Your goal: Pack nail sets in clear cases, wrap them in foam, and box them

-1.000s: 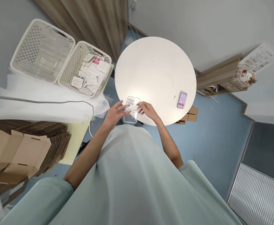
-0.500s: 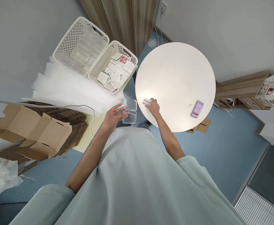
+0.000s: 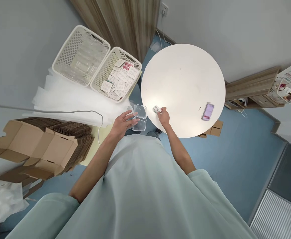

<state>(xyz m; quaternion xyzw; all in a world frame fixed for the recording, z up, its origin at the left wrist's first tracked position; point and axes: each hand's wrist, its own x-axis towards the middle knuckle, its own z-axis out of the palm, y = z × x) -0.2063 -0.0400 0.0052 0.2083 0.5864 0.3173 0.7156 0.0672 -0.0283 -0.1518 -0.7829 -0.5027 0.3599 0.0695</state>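
Note:
My left hand point(image 3: 121, 125) grips an open, hinged clear plastic box point(image 3: 140, 124) by its left side, with the fingers over the edge near the hinge. Both halves of the box are spread apart, and I see nothing inside. In my right hand point(image 3: 164, 118) is a small white card point(image 3: 156, 109) with rows of small grey shapes on it, pinched at its right edge. That card is over the left front part of the round white table point(image 3: 185, 89). Whether it touches the tabletop I cannot tell.
To the left, one white basket point(image 3: 68, 46) holds clear plastic boxes; another point(image 3: 98, 79) holds many printed white cards. White foam sheets point(image 3: 60, 96) lie below them, beside stacked flat cardboard boxes point(image 3: 43, 142). A blurred purple item point(image 3: 207, 112) lies on the table's right. A cable point(image 3: 85, 111) crosses the left.
The camera view has shifted slightly. The card in my right hand has turned, so its grey shapes face me more. My left hand keeps its hold on the clear box.

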